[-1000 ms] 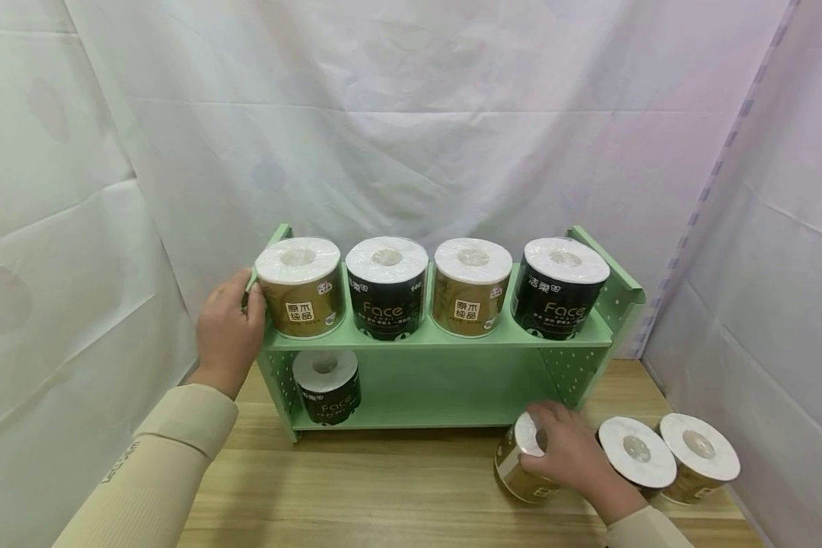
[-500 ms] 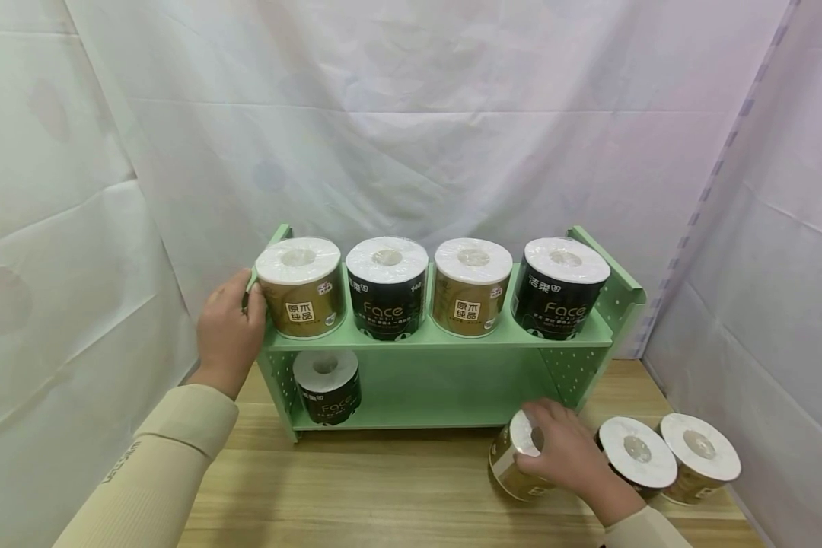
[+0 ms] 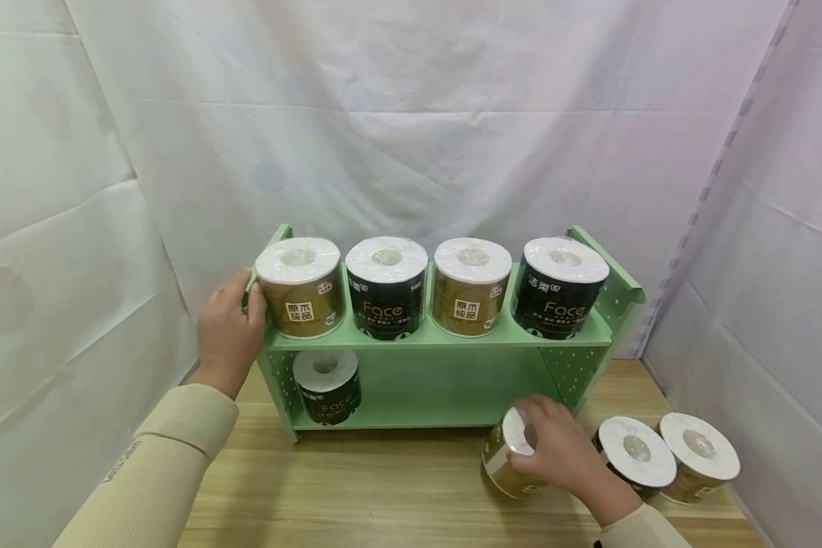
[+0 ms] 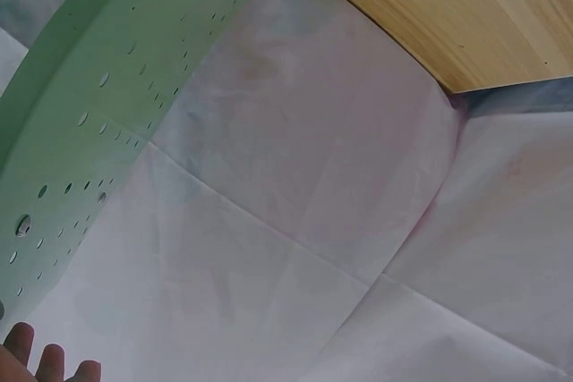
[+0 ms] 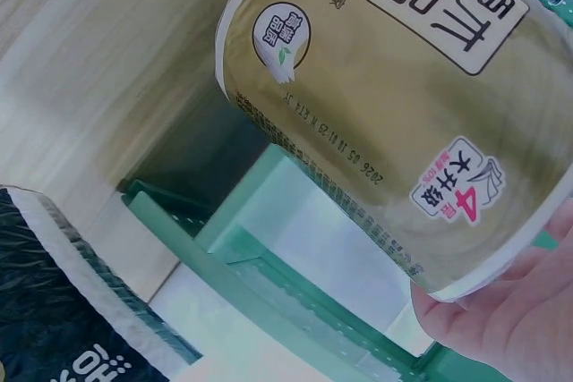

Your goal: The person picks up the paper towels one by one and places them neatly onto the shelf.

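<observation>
My right hand [image 3: 560,450] holds a gold-wrapped toilet paper roll [image 3: 501,466] from above, the thumb near the core hole, in front of the lower right of a green two-tier shelf [image 3: 445,384]. That roll is tilted; its printed gold side [image 5: 358,87] fills much of the right wrist view, with fingertips at its end. My left hand [image 3: 229,331] grips the shelf's left side panel beside a gold roll [image 3: 308,308] on the top tier. The left wrist view has that perforated green panel [image 4: 116,105] and a few fingertips [image 4: 51,362] below it.
Along the top tier, a black roll [image 3: 387,304], a gold roll [image 3: 470,301] and another black roll [image 3: 558,301] stand upright. One black roll [image 3: 329,399] sits at the lower tier's left. Right of my hand, a black roll [image 3: 637,449] and a gold roll [image 3: 700,457] stand on the wooden table [image 3: 356,495].
My right hand and the gold toilet paper roll have shifted a little to the left, away from the two rolls on the right. My left hand has stayed on the shelf.
</observation>
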### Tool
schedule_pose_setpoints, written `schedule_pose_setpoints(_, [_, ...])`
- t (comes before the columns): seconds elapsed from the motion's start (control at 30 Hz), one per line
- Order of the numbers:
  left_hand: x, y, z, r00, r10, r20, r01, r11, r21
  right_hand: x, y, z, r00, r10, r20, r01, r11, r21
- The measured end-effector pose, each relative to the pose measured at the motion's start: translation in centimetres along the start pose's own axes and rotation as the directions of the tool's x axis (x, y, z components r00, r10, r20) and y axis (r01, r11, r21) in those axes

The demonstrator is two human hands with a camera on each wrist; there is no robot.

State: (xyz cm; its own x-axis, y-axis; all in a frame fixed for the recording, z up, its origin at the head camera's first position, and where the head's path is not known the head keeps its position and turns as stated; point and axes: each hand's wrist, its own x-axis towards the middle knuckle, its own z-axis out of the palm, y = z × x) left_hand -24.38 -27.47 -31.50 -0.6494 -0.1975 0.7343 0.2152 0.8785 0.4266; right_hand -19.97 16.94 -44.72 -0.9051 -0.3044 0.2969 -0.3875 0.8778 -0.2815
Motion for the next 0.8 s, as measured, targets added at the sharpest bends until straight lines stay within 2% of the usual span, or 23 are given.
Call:
schedule_pose_setpoints(0.33, [0.0,-0.1,0.1,1.000,0.005,-0.006,-0.005,1.000,0.000,0.5,-1.2,-0.4,1.000,-0.023,-0.002,0.023,0.999,0.027])
schedule_pose_setpoints(0.6, [-0.1,0.0,0.0,1.000,0.005,-0.008,-0.005,1.000,0.003,0.8,-2.2,-0.4,1.000,-0.001,0.021,0.000,0.999,0.045])
schedule_pose_setpoints(0.8, [-0.1,0.0,0.0,1.000,0.007,-0.008,-0.007,1.000,0.001,1.1,-2.8,-0.4,1.000,-0.002,0.009,0.001,0.999,0.052])
